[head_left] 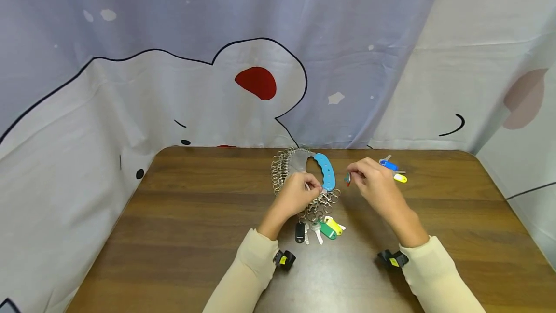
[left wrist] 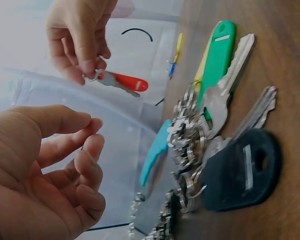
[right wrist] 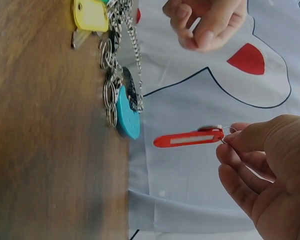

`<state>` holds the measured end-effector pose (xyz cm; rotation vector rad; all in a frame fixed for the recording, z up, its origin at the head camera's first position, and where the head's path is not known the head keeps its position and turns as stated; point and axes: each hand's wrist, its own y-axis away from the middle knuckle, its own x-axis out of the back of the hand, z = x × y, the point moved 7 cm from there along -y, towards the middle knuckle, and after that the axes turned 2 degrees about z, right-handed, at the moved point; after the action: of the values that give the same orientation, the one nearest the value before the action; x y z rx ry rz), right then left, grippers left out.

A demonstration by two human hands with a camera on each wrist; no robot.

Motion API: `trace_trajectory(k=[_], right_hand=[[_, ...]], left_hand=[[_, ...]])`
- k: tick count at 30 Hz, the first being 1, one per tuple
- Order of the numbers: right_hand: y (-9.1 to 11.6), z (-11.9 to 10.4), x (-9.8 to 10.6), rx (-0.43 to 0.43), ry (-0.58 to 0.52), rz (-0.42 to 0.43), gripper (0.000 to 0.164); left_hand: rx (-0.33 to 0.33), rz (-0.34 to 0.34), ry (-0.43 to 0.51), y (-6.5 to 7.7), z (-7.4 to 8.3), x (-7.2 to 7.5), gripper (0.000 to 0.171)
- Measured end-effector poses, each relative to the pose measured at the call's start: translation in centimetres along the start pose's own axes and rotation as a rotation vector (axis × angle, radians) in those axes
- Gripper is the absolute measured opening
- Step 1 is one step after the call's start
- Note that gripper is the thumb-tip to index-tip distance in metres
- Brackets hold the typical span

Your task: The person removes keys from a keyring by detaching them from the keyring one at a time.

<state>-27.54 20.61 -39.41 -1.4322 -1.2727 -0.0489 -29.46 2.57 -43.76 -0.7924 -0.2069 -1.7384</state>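
Observation:
My right hand (head_left: 374,177) pinches a small split ring between thumb and fingertips. A red key tag (right wrist: 190,139) and a key (left wrist: 119,84) hang from that ring, off the table. My left hand (head_left: 299,190) is over the key holder, its thumb tip against the curled fingers and nothing showing between them. Below it lies the holder, with its light-blue handle (head_left: 326,172) and many metal rings (head_left: 278,170) along its edge. At its near end are a black tag (head_left: 299,232), a green tag (head_left: 327,230), a yellow tag (head_left: 333,226) and keys (head_left: 317,232).
On the wooden table (head_left: 195,235), beyond my right hand, lie a blue tag (head_left: 388,164) and another yellow tag (head_left: 400,177) with keys. A printed curtain (head_left: 195,105) hangs along the table's back edge. Each wrist wears a small black camera.

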Motion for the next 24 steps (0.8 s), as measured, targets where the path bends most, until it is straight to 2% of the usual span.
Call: trace_trajectory(k=[6, 12, 24], right_hand=[[-0.3, 0.4, 1.0, -0.002, 0.023, 0.028, 0.014], [-0.3, 1.8, 3.1, -0.014, 0.048, 0.054, 0.015], [0.6, 6.3, 7.3, -0.052, 0.160, 0.044, 0.015]], left_hand=[[-0.008, -0.035, -0.019, 0.2, 0.5, 0.9, 0.007], [-0.032, -0.069, -0.068, 0.3, 0.8, 1.5, 0.010], [-0.089, -0.046, -0.170, 0.6, -0.1, 3.7, 0.007]])
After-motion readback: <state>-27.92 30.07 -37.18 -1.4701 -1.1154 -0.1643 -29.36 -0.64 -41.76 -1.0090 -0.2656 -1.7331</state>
